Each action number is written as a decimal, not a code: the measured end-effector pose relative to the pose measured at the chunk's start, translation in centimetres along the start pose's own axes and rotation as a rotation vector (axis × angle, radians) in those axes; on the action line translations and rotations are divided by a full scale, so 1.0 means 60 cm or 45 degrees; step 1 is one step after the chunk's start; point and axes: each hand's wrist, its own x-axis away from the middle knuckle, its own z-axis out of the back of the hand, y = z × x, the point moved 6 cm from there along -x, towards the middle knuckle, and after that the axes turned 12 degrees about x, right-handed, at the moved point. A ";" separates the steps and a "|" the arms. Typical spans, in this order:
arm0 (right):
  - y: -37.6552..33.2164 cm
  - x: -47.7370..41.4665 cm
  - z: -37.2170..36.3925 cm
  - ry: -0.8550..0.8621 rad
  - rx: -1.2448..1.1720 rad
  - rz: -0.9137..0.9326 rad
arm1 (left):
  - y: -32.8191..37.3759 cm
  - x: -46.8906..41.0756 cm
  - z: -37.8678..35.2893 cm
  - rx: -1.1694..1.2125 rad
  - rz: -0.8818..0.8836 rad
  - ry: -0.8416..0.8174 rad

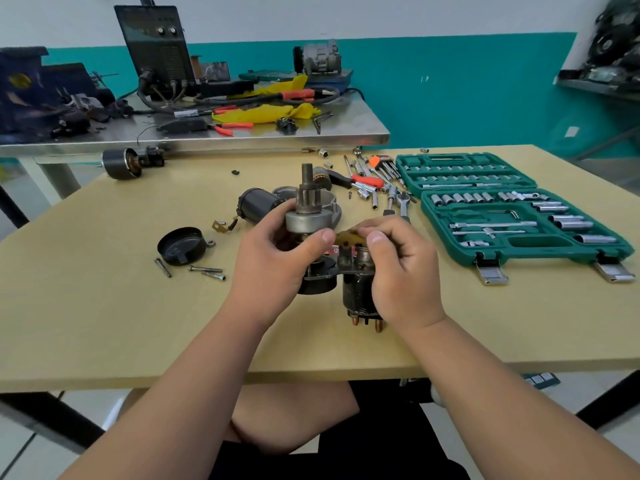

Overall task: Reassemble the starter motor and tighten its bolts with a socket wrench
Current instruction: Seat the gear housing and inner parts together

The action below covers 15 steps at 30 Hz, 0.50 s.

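In the head view, your left hand [277,258] is curled around the starter motor [306,216], which stands upright at the middle of the table [104,323] with its shaft pointing to twelve o'clock. Your right hand [398,268] pinches a small brown lever [348,239] against the motor's side. Loose bolts [206,270] and a black cap [180,245] lie at nine o'clock of the motor. The open socket case [512,209] is at three o'clock.

Mechanical repair workshop. An open green socket-set case [512,209] lies by the right edge of a wooden table [104,323], with ratchets and sockets [377,188] strewn near its far edge. Behind, a steel bench [346,133] carries a black machine with knobs and cables [156,50], red-handled pliers [235,126] and a grey metal engine unit [320,58].
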 end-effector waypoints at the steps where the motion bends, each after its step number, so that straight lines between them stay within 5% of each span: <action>1: 0.000 0.001 0.001 0.007 0.018 0.017 | 0.000 0.001 -0.001 -0.005 -0.006 -0.006; 7: -0.014 0.017 0.007 -0.051 0.037 0.145 | 0.010 0.006 0.001 -0.040 -0.078 -0.028; 15: -0.006 0.051 0.011 -0.224 0.139 -0.001 | 0.011 0.014 0.002 -0.046 -0.101 -0.022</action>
